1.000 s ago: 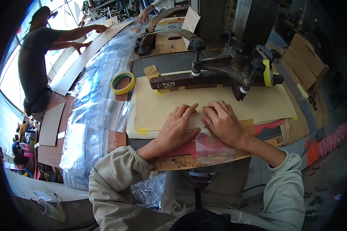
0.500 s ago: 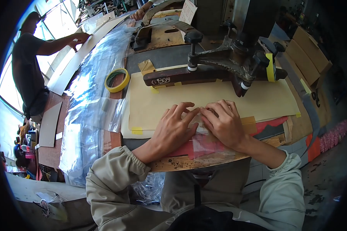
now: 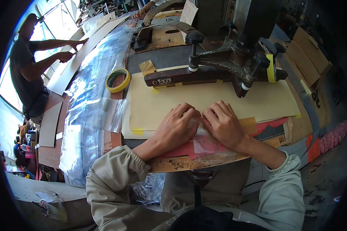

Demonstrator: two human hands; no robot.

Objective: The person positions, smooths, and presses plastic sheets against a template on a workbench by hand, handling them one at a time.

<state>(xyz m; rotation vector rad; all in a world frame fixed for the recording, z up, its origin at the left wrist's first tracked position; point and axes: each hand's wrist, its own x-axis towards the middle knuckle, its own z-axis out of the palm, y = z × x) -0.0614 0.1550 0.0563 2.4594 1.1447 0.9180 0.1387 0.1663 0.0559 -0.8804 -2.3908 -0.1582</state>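
My left hand and my right hand are close together over the front of the work board, fingers curled into pinches. Between them they grip the upper edge of a small clear plastic bag, which hangs down toward me over pink material. The fingertips partly hide the pinched edge. Behind my hands lies a cream card sheet with yellow tape bits at its edges. A brown card piece is beside my right hand.
A dark press bar on a metal bracket crosses the cream sheet. To the left are a yellow tape roll and piled clear plastic. A person works at a long pale strip; another person's hand shows at the back.
My left fingers have curled in from a more spread pose, and the right fingers have shifted slightly. The person at left has moved both arms along the strip.
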